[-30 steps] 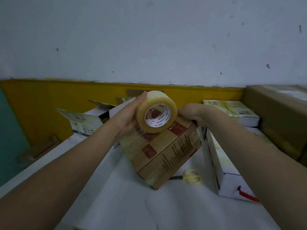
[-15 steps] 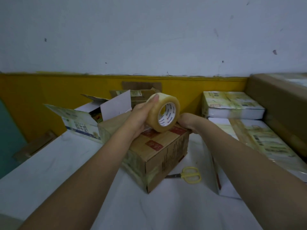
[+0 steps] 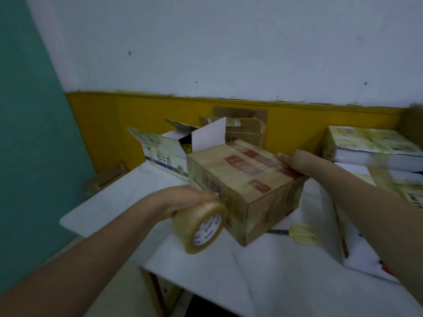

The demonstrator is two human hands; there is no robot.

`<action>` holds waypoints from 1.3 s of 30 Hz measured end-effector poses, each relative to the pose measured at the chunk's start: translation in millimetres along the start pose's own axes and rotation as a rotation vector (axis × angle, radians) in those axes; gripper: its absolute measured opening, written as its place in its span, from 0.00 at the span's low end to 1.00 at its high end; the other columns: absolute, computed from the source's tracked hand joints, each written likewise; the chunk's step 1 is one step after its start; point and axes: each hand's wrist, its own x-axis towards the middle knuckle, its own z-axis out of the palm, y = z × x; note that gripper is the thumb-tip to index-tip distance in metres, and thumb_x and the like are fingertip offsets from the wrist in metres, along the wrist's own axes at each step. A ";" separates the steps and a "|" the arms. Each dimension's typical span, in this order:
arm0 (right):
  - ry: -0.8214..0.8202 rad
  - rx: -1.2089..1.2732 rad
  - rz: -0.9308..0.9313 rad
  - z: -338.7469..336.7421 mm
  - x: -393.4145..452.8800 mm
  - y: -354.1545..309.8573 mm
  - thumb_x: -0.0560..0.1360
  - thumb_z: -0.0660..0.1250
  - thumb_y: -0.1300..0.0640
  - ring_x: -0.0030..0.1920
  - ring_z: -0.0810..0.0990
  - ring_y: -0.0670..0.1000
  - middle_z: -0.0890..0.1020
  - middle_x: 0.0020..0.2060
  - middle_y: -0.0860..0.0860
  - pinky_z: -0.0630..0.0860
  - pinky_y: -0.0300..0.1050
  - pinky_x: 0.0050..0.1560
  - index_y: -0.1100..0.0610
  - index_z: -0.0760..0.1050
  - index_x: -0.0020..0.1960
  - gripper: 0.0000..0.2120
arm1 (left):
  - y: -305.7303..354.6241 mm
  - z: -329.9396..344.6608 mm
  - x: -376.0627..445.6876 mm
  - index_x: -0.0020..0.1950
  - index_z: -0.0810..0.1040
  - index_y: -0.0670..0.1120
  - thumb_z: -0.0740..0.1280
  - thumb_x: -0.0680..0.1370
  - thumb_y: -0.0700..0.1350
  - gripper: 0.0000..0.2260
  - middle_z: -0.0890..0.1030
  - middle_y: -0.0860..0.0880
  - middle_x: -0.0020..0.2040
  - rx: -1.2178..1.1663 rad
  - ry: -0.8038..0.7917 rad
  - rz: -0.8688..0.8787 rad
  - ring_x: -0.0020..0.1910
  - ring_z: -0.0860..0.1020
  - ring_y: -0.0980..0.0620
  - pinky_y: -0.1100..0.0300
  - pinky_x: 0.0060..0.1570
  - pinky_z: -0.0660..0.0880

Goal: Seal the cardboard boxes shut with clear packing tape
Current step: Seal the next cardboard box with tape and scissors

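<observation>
A brown cardboard box [image 3: 247, 186] sits closed on the white bench [image 3: 263, 277], turned corner-on toward the camera. Its top carries several red printed blocks under glossy clear tape, but the print is too blurred to read.

The left hand [image 3: 183, 200] grips a roll of clear packing tape [image 3: 201, 227], fingers curled over its rim, holding it against the box's near-left side. The roll's white core bears small dark lettering that cannot be made out.

The right hand [image 3: 291, 160] rests on the far right edge of the box top; whether its fingers curl over the edge cannot be told.

Behind the box stands an open white carton [image 3: 169, 156] with flaps up, its front printed with "纯牛奶". Yellow-handled scissors [image 3: 299, 233] lie on the bench just right of the box. Pale printed cartons [image 3: 370, 147] are stacked at the right, their labels unreadable.
</observation>
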 end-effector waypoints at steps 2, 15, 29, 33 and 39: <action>0.030 0.116 -0.024 2.0 -2.7 0.9 0.84 0.57 0.47 0.30 0.73 0.50 0.74 0.31 0.54 0.68 0.41 0.30 0.72 0.76 0.59 0.26 | 3.0 2.8 -0.4 0.52 0.79 0.52 0.68 0.78 0.62 0.14 0.82 0.53 0.44 -0.066 -0.003 0.032 0.38 0.82 0.58 0.65 0.34 0.78; -0.033 0.803 0.098 26.6 -21.0 39.9 0.77 0.67 0.44 0.51 0.84 0.59 0.86 0.47 0.57 0.79 0.56 0.52 0.53 0.79 0.58 0.16 | -93.6 34.5 -16.0 0.63 0.80 0.42 0.78 0.61 0.70 0.42 0.85 0.44 0.59 -0.555 0.008 0.400 0.60 0.82 0.44 0.52 0.60 0.79; -0.200 0.644 0.239 -16.3 -31.7 30.8 0.83 0.60 0.49 0.43 0.81 0.55 0.83 0.44 0.55 0.81 0.52 0.51 0.63 0.76 0.61 0.17 | 124.1 -47.5 -59.2 0.59 0.82 0.46 0.70 0.74 0.56 0.19 0.86 0.43 0.54 -0.588 0.134 0.578 0.52 0.84 0.46 0.49 0.57 0.80; -0.112 0.723 -0.044 -74.9 -43.8 -19.8 0.80 0.62 0.41 0.54 0.83 0.57 0.84 0.53 0.56 0.78 0.57 0.61 0.56 0.80 0.56 0.20 | 183.1 -34.6 -38.6 0.60 0.82 0.47 0.69 0.76 0.60 0.20 0.86 0.45 0.54 -0.492 0.034 0.543 0.52 0.85 0.46 0.48 0.56 0.80; -0.103 0.358 -0.098 -110.0 -49.7 -26.2 0.82 0.57 0.40 0.51 0.83 0.54 0.83 0.50 0.54 0.80 0.53 0.55 0.56 0.78 0.56 0.21 | 229.1 -31.1 0.1 0.59 0.82 0.44 0.73 0.75 0.59 0.21 0.86 0.42 0.50 -0.669 0.041 0.469 0.44 0.86 0.43 0.47 0.52 0.82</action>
